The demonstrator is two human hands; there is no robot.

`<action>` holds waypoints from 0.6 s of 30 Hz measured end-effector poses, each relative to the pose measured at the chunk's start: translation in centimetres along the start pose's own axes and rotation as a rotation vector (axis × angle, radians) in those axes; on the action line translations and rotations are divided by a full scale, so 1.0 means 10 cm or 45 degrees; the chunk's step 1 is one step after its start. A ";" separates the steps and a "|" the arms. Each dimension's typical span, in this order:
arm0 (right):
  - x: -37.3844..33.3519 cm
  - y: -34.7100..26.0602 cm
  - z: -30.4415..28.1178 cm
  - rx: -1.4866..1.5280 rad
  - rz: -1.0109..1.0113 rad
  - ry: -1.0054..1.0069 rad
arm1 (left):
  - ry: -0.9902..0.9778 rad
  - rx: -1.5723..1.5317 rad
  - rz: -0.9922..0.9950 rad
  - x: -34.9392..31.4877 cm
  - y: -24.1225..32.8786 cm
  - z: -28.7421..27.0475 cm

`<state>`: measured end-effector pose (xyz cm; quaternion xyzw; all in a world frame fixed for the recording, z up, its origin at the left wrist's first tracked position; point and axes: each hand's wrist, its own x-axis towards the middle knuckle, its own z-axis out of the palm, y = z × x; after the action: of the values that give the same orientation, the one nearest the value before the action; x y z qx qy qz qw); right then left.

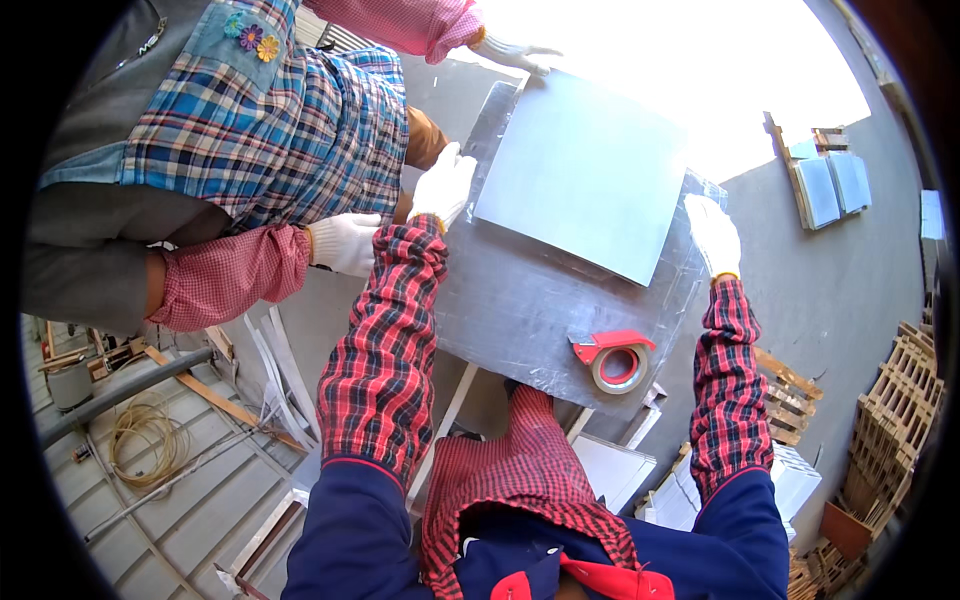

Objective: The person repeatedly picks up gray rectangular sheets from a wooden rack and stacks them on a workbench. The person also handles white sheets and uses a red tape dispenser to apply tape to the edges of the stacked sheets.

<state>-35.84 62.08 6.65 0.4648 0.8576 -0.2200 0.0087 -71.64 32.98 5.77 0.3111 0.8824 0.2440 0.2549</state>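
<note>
A light-grey square panel [590, 165] lies tilted on a dark, scuffed table top [500, 300], toward its far side. My left hand [444, 186], in a white glove, is at the left edge of the table, a little apart from the panel. Its fingers are loosely extended with nothing visible in them. On the opposite side my right hand [713, 236], gloved too, is by the table's right edge with its fingers stretched forward. A red tape dispenser [604, 340] with a roll of tape [619, 368] sits at the near right corner.
A co-worker in a plaid apron [270, 130] stands at the left; one gloved hand [515, 52] touches the panel's far corner, another [345, 243] is beside my left forearm. Wooden pallets [890, 420] and a pallet of panels [833, 188] are at right; coiled hose [148, 440] lies lower left.
</note>
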 end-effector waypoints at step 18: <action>-1.07 -1.07 0.25 -0.088 -0.183 0.105 | 0.459 -0.825 -0.207 -1.84 -0.10 -0.12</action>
<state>-38.85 47.57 10.66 0.4103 0.8954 -0.1709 -0.0264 -60.37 19.57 11.60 0.0955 0.8120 0.5401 0.1993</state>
